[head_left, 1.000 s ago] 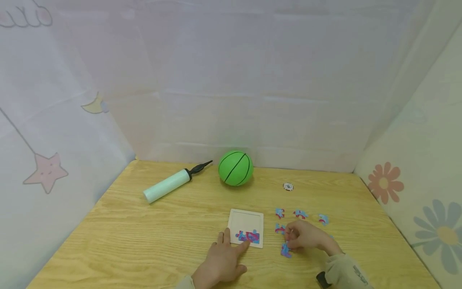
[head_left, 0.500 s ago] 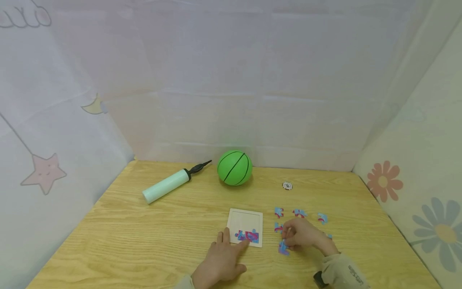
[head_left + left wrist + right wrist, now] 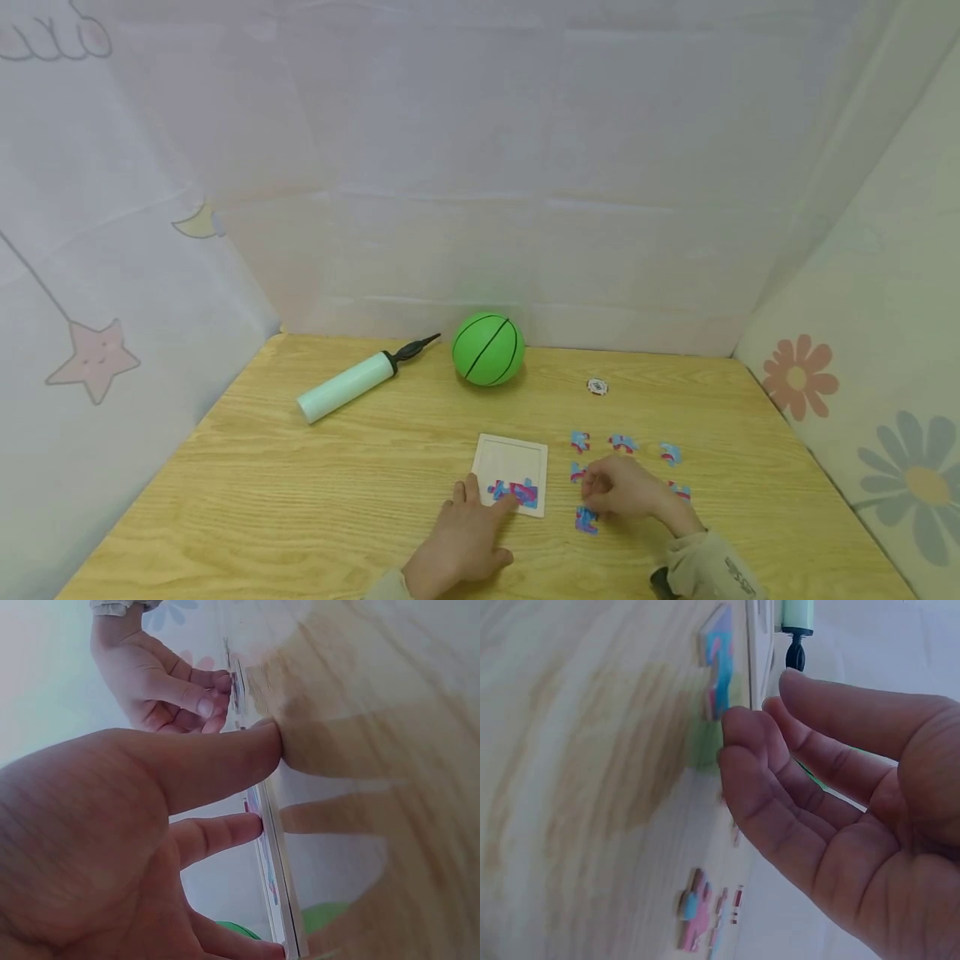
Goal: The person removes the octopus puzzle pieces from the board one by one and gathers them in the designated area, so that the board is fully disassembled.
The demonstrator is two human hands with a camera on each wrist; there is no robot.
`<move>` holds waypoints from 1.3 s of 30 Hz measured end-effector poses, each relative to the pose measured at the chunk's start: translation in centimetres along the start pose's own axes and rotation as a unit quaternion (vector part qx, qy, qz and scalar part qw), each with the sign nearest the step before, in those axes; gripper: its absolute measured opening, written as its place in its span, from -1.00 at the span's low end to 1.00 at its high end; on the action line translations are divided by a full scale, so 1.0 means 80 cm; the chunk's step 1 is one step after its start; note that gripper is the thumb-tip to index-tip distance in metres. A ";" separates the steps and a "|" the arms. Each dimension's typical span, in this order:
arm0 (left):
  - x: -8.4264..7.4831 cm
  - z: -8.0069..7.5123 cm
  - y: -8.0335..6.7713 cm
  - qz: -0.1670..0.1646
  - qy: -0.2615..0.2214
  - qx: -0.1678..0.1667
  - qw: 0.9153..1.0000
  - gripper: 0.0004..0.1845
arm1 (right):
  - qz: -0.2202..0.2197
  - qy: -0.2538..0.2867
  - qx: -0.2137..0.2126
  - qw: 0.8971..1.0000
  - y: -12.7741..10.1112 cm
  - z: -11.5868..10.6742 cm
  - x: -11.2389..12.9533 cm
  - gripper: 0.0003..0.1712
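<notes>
My left hand rests at the near-left corner of a square wooden puzzle tray, fingers extended. Its index fingertip touches the joined blue-and-pink puzzle pieces along the tray's near side. Right of the tray, my right hand hovers low over the table with loosely bent fingers. Just beyond its fingertips a loose puzzle piece lies on the wood. In the right wrist view a gap separates the thumb from the fingers, and that puzzle piece lies beyond them. Another piece is partly hidden behind the right hand.
More loose pieces lie around the right hand, among them one behind it and one near the wrist. A poker chip, a green ball and a pale hand pump lie farther back. Cloth walls border the table.
The loose piece by my right fingertips has shifted slightly left and turned. My right hand has moved a little left and drawn off it. The left hand stays nearly still on the tray.
</notes>
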State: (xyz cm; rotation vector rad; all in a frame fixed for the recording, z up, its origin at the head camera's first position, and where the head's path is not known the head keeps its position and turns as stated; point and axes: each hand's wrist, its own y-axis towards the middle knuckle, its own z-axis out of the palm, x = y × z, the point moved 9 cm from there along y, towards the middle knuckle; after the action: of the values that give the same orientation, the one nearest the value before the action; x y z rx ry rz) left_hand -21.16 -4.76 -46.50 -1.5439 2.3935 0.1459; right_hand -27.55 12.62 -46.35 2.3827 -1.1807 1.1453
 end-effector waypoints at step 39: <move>-0.012 0.012 -0.001 -0.005 0.025 0.017 1.000 -0.37 | -0.040 -0.037 0.029 0.998 0.124 0.054 0.068 -0.96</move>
State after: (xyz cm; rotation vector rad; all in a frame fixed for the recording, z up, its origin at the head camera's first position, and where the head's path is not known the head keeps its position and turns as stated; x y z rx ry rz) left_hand -20.51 -3.70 -47.15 -1.5624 2.4124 0.0634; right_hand -30.74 0.90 -46.33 2.5115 -1.0775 1.0897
